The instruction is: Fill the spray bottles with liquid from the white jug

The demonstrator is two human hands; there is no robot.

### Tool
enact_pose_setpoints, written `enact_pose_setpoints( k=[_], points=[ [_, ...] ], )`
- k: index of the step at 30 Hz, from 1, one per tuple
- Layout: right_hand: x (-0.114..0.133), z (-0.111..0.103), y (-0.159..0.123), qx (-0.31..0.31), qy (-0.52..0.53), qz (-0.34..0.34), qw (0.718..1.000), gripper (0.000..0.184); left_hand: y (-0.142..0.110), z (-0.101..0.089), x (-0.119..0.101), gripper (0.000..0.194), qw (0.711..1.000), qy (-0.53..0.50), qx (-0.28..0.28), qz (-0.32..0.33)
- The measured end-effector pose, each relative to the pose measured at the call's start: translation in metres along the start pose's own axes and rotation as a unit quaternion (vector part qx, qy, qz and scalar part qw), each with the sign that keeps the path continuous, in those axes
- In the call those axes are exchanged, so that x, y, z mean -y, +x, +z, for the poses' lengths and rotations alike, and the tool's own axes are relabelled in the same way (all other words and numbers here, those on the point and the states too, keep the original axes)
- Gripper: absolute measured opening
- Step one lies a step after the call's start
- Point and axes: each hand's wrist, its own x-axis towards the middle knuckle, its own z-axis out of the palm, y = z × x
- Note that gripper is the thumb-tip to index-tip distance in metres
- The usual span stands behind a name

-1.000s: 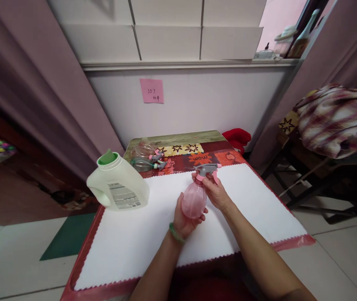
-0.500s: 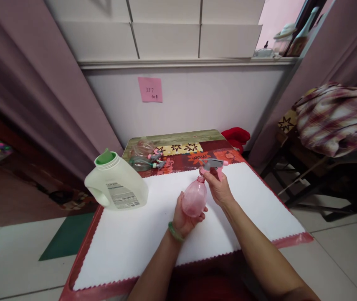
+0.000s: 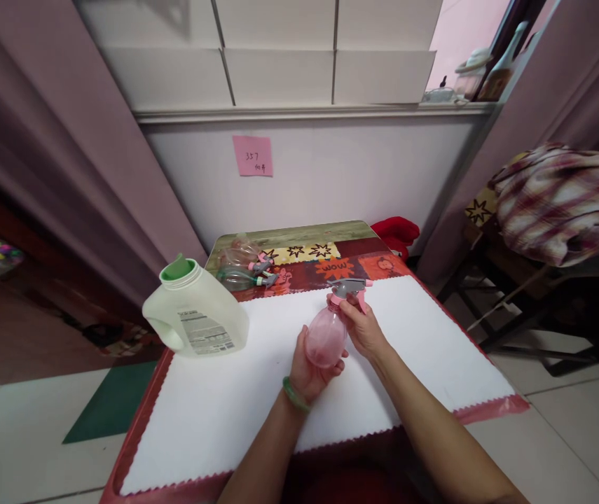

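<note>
A pink, see-through spray bottle is tilted above the white table mat. My left hand, with a green bangle at its wrist, is closed around the bottle's body from below. At the neck, my right hand grips the pink collar of the grey and pink trigger sprayer, which sits on the bottle's mouth. Whether the thread has caught, I cannot tell. A large whitish jug with a green spout stands to the left of my hands.
Several clear spray bottles with grey heads lie at the table's back left. Behind the table, a pink note is stuck to the wall. A plaid cloth lies on furniture at the right.
The trigger sprayer has come down onto the bottle's mouth; before, its head was higher, with the threaded neck showing. My right hand moved down and slightly left with it.
</note>
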Motion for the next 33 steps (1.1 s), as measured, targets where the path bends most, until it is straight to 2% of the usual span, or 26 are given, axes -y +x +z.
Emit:
enact_pose_setpoints(
  k=[4,8,15,19,22,27,30,33],
  points=[
    [-0.005,0.003,-0.002,-0.030,0.058,0.024,0.998,0.040,-0.001,0.003,0.000,0.076,1.000,-0.001,-0.004,0.021],
    [-0.008,0.004,-0.004,-0.048,0.071,0.006,0.996,0.039,-0.002,0.010,0.001,0.073,0.999,-0.010,-0.017,0.041],
    [0.007,0.014,-0.009,-0.045,0.045,-0.012,0.998,0.037,-0.017,0.030,0.013,0.056,0.986,-0.001,-0.085,0.143],
    [0.022,0.026,-0.012,-0.028,0.019,-0.030,0.999,0.035,-0.027,0.044,0.013,0.050,0.967,0.022,-0.125,0.222],
    [0.030,0.033,-0.016,-0.020,0.014,-0.044,0.999,0.034,-0.032,0.058,0.011,0.051,0.955,0.055,-0.104,0.272],
    [0.033,0.042,-0.023,-0.045,0.037,-0.063,0.996,0.033,-0.040,0.079,0.012,0.059,0.935,0.121,-0.066,0.327],
    [0.035,0.045,-0.026,-0.052,0.043,-0.080,0.994,0.032,-0.044,0.085,0.017,0.070,0.928,0.153,-0.080,0.331],
    [0.038,0.046,-0.028,-0.061,0.033,-0.094,0.993,0.036,-0.048,0.088,0.023,0.076,0.936,0.177,-0.122,0.278]
  ],
)
